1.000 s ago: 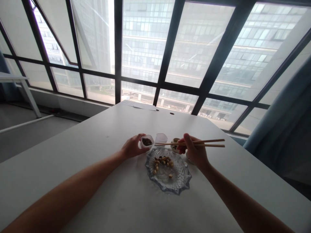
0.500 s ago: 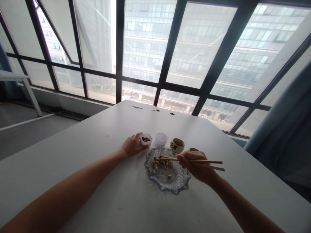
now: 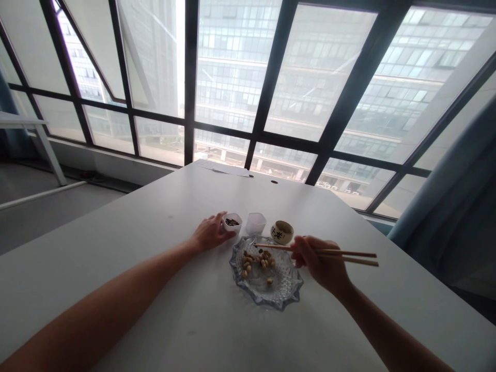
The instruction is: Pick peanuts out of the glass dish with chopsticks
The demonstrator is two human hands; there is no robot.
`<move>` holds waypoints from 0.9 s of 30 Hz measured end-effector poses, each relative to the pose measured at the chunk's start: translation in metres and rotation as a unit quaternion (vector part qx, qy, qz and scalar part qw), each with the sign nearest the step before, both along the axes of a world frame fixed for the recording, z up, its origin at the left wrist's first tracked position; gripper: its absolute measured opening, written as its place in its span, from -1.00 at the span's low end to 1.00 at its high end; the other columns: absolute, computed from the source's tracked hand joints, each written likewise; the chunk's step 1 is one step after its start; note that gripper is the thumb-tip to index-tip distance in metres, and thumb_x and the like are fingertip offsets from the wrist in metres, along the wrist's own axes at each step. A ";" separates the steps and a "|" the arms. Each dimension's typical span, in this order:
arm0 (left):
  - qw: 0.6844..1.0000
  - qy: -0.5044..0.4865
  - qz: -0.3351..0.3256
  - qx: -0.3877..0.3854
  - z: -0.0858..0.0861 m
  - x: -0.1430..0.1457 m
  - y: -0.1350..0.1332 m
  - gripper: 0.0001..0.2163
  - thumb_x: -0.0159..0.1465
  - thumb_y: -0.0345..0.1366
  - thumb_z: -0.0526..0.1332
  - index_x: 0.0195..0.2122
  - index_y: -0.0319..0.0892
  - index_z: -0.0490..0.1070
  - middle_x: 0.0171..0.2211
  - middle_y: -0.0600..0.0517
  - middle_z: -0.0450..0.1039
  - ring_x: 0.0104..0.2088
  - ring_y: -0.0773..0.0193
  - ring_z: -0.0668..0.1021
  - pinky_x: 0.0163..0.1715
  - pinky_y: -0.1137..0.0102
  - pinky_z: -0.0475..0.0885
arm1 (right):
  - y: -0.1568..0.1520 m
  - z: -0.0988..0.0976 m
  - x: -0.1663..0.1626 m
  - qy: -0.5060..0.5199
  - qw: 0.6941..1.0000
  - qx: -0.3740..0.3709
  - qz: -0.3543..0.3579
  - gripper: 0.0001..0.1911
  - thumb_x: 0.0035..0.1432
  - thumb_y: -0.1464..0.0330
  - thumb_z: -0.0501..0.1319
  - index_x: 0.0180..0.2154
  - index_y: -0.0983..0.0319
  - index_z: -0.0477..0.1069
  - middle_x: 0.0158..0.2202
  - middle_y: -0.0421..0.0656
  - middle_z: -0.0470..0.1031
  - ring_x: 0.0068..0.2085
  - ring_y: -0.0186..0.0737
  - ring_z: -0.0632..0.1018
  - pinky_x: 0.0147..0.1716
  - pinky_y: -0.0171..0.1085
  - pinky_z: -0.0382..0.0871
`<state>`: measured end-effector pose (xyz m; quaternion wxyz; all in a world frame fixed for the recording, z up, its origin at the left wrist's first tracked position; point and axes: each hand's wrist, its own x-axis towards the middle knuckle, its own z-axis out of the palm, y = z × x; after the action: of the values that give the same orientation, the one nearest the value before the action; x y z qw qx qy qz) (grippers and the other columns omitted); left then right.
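My left hand (image 3: 213, 231) is closed around the side of a small white plastic cup (image 3: 228, 230) with dark seeds (image 3: 232, 222) in it. In my right hand (image 3: 321, 260) is a pair of wooden chopsticks (image 3: 349, 254), their tips above the far part of a scalloped clear glass plate (image 3: 260, 295). Whether the tips grip anything is too small to tell. Pale-shelled nuts (image 3: 247, 264), which look like pistachios, lie on the plate along with a dark speck near the tips.
Beyond the plate stand a second white plastic cup (image 3: 256, 223) and a cream pot (image 3: 281, 232) with dark characters. The white table (image 3: 163, 310) reaches towards the large windows, where a paper sheet (image 3: 220, 168) lies. A blue curtain (image 3: 445, 206) hangs at the right.
My right hand has shifted right and slightly up, with the chopsticks turned so that their tips sit a little higher over the plate. My left hand stays on the cup.
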<state>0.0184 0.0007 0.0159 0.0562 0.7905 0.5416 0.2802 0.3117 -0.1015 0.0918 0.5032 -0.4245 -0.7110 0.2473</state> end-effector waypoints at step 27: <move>1.000 -0.023 -0.020 0.003 -0.001 -0.001 0.000 -0.31 0.21 0.09 0.23 0.27 -0.17 0.15 0.06 -0.22 0.48 0.05 -0.08 0.53 0.07 0.09 0.39 | 0.016 0.004 0.018 0.145 0.984 -0.046 -0.091 -0.52 -0.02 -0.05 0.39 -0.52 0.26 0.54 -0.70 -0.15 0.48 -0.73 -0.31 0.43 -0.77 -0.35 0.31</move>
<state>0.0176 0.0003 0.0146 0.0726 0.7947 0.5233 0.2988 0.3294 -0.0859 0.0954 0.6015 -0.4698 -0.5767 0.2916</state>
